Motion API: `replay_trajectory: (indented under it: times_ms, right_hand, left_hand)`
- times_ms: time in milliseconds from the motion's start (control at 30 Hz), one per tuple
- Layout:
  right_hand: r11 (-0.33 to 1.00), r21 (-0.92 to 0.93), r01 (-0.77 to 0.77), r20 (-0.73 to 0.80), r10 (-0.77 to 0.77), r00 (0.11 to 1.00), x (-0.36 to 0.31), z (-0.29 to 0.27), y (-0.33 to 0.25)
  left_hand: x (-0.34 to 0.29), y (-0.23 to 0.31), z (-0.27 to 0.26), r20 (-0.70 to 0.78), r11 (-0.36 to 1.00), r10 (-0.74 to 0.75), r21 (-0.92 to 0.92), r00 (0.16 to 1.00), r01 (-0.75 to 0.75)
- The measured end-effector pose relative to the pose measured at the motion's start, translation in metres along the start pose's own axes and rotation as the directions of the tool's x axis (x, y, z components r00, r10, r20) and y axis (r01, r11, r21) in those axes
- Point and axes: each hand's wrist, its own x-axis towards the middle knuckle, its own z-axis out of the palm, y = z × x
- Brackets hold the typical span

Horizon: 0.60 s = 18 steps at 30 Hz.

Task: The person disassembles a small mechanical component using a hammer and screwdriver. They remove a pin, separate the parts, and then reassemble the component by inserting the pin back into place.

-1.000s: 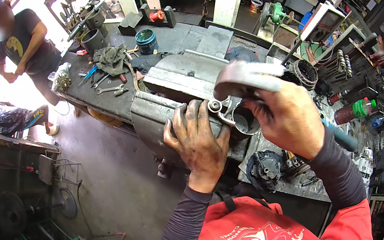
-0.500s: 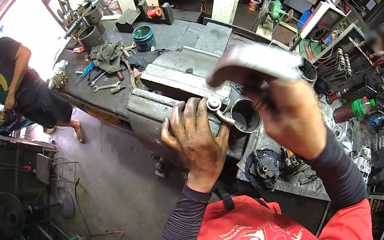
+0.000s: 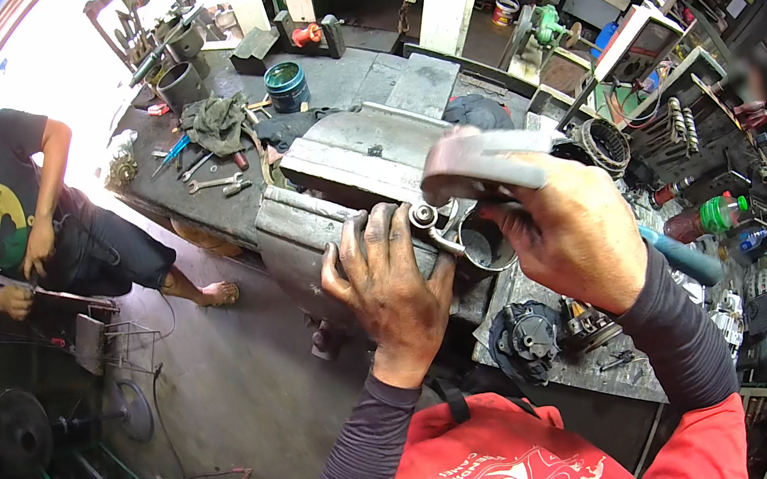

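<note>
A large grey bench vise (image 3: 344, 157) fills the middle. My left hand (image 3: 391, 284) lies on its near jaw with fingers stretched out and somewhat apart. Beside its index finger and thumb sits a small curved metal arm with a round end (image 3: 423, 217). This arm reaches the rim of an open metal cylinder (image 3: 483, 251), partly hidden by my right hand. My right hand (image 3: 580, 232) is closed around a hammer, close to its head. The blurred metal hammer head (image 3: 473, 167) hangs over the arm and cylinder, and the teal handle (image 3: 686, 256) sticks out behind the wrist.
Wrenches (image 3: 217, 182), a rag (image 3: 218, 120) and a blue can (image 3: 287, 87) lie on the bench. A round dark motor part (image 3: 527, 335) is on the lower table at right, near a bottle (image 3: 705, 217). Another person (image 3: 45, 215) stands at the left.
The hammer head has come down and left, nearer the curved arm, and its teal handle now shows. My left hand stays in place. The other person at the left has shifted nearer.
</note>
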Motion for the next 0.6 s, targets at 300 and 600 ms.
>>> replay_trajectory:
  times_ms: [300, 600]
  right_hand:
    - [0.999, -0.013, -0.049, 0.085, 0.05, 0.995, 0.0, -0.0007, -0.0041]
    - [0.997, -0.064, -0.052, -0.002, 0.051, 0.999, -0.0017, 0.0011, 0.0004]
  left_hand:
    - [-0.0023, -0.0003, 0.0012, 0.007, 0.999, 0.003, 0.032, 1.0, -0.004]
    - [-0.002, -0.0001, 0.0016, 0.006, 0.999, 0.007, 0.031, 1.0, -0.007]
